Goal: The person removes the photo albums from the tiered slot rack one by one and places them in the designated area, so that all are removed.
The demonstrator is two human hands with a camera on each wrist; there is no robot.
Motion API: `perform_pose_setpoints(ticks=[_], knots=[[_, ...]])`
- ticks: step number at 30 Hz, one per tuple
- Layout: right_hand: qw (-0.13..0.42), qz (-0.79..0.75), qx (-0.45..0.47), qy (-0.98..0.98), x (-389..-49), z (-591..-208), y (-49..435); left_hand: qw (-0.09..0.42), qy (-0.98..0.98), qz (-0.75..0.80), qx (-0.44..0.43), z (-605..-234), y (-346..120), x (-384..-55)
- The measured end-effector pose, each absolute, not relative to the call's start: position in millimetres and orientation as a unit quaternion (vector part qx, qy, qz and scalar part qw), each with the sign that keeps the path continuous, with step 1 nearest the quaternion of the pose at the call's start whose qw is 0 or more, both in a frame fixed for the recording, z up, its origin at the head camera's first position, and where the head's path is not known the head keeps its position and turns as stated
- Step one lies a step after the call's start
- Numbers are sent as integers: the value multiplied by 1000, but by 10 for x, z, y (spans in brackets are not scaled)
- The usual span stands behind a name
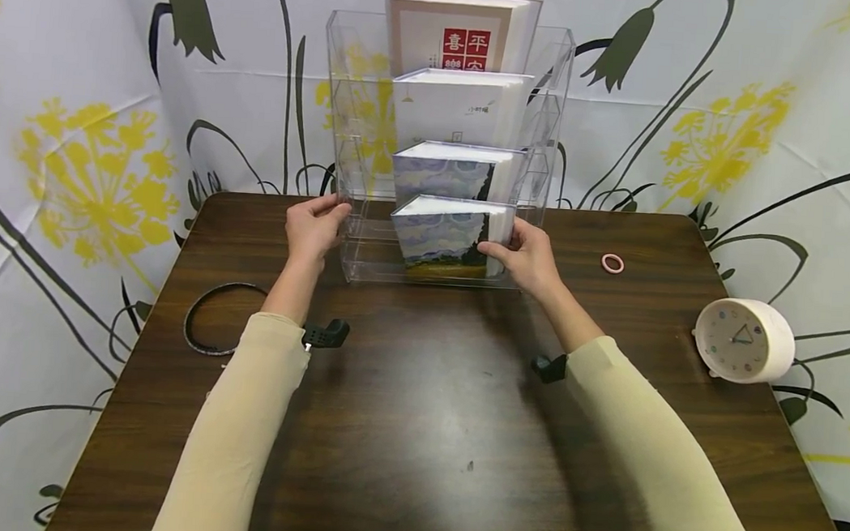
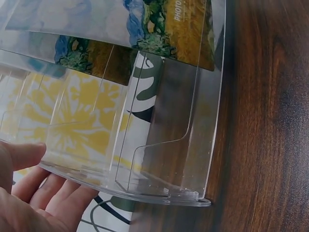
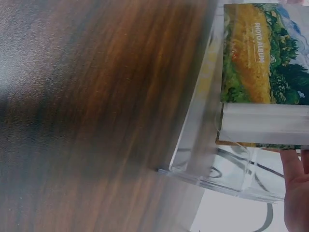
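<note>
A clear plastic tiered rack [image 1: 366,277] stands at the back of the table. My left hand [image 1: 314,228] holds the rack's left side edge, thumb and fingers on either side of its wall [image 2: 145,195] in the left wrist view. In the rack's lowest, front tier stands a photo album [image 1: 434,238] with a painted landscape cover. My right hand [image 1: 531,260] grips this album's right side, thumb on the front cover; in the right wrist view its fingers reach behind the album [image 3: 246,53]. A similar landscape album [image 1: 438,177] stands in the tier behind.
Higher tiers hold a pale grey book [image 1: 435,108] and a beige book [image 1: 420,38] with red characters. A pink ring [image 1: 612,257] and a white clock [image 1: 742,340] lie to the right. A dark round band [image 1: 189,328] lies left, beside my forearm. A patterned curtain [image 1: 260,93] hangs behind.
</note>
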State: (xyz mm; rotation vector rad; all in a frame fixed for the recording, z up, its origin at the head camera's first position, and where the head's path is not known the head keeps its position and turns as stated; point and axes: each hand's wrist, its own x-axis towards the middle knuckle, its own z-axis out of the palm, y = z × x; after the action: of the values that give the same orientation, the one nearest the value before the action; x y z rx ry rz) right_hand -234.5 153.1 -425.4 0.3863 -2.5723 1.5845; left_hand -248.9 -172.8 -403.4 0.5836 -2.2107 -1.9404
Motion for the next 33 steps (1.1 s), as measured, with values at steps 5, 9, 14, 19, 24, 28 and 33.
perform_pose_setpoints(ticks=[5, 9, 14, 19, 24, 28, 33], knots=[[61, 529, 123, -837, -2314, -4210, 1575, 67, -733, -648, 194, -4040, -1727, -2476], [86, 555, 133, -817, -2293, -4144, 1632, 65, -730, -649, 203, -4044, -1726, -2463], [119, 605, 130, -777, -2195, -4021, 1791, 59, -732, -648, 201, -4042, -1730, -2469], [124, 680, 108, -715, -2029, -3988, 2031, 56, -735, -647, 195, -4035, -1729, -2482], [82, 745, 78, -658, -1902, -4066, 2367, 55, -734, -647, 198, -4034, -1728, -2477], [19, 790, 47, -611, -1823, -4157, 2691, 56, -734, -647, 197, -4033, -1723, -2473], [-70, 807, -11, -587, -1755, -4325, 3077, 60, -734, -647, 198, -4034, -1728, -2472]])
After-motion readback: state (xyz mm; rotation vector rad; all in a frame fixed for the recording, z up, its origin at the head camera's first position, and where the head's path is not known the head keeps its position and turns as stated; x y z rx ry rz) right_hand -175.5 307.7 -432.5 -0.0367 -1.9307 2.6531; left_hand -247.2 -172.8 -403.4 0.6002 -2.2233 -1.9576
